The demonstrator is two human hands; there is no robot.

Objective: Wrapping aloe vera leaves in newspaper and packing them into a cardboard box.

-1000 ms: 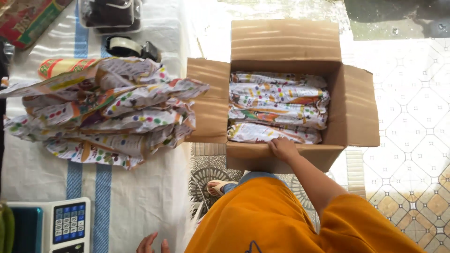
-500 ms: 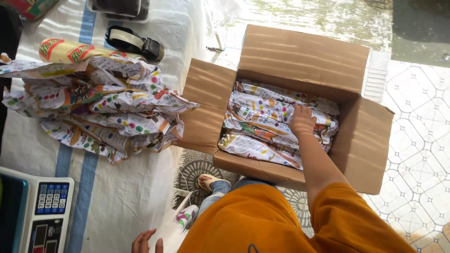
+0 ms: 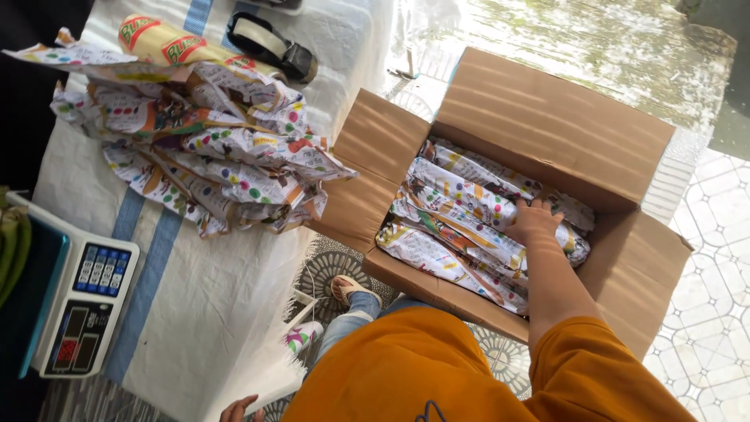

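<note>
Resting palm-down, the right hand point(image 3: 533, 221) lies flat on the top layer of wrapped packets point(image 3: 469, 215) inside the open cardboard box point(image 3: 547, 117); fingers spread and loosely extended, pressing on the packets, not closed around any of them

- Box: all flaps folded out, packets in colourful dotted wrapping stacked in layers and filling the bottom. Hand sits toward the box's far right part, forearm crossing the near wall
- Left hand point(image 3: 238, 408): only fingertips show at the bottom edge, well left of the box, near the hanging edge of the white cloth; fingers look loosely open, nothing seen in them
- Left of the box, touching its left flap: loose pile of the same dotted packets point(image 3: 203, 156) heaped on the counter point(image 3: 195, 297), which is covered in white cloth with a blue stripe
- Beyond that pile, further from the box: yellow-and-red printed roll point(image 3: 160, 43), and a black tape dispenser point(image 3: 269, 43) just beside it
- Far left of the box, at the counter's near corner: white weighing scale point(image 3: 86, 309) with blue keypad and dark display
- Below the box, between it and the counter: a sandalled foot point(image 3: 351, 289) on a patterned mat; orange garment fills the near foreground
- Right of the box: patterned floor tiles point(image 3: 719, 258)
</note>
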